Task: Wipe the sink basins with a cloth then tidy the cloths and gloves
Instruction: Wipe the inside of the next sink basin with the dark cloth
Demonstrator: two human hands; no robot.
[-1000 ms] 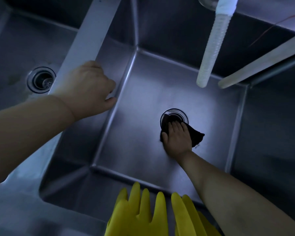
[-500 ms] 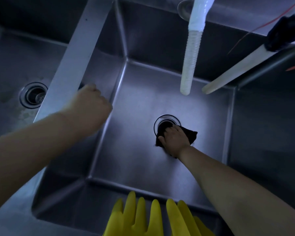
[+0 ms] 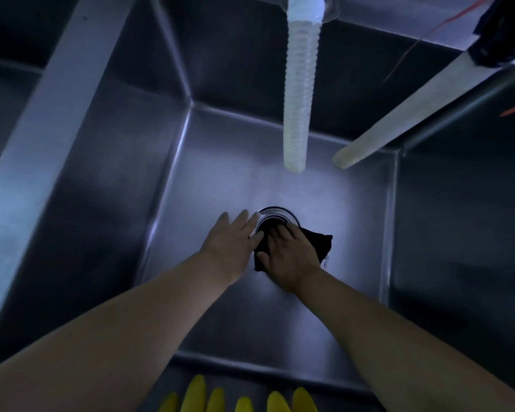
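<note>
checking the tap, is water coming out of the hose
Off, as far as shows: no stream falls from the hose end, hanging above the drain.

Right hand [image 3: 290, 253]: pressing flat on dark cloth [image 3: 318, 243] at drain [image 3: 275, 217]
Left hand [image 3: 231, 240]: open, just beside it

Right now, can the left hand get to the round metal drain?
Probably yes: the left hand lies flat beside the round metal drain, fingertips at its rim; only the black cloth under the right hand covers part.
</note>
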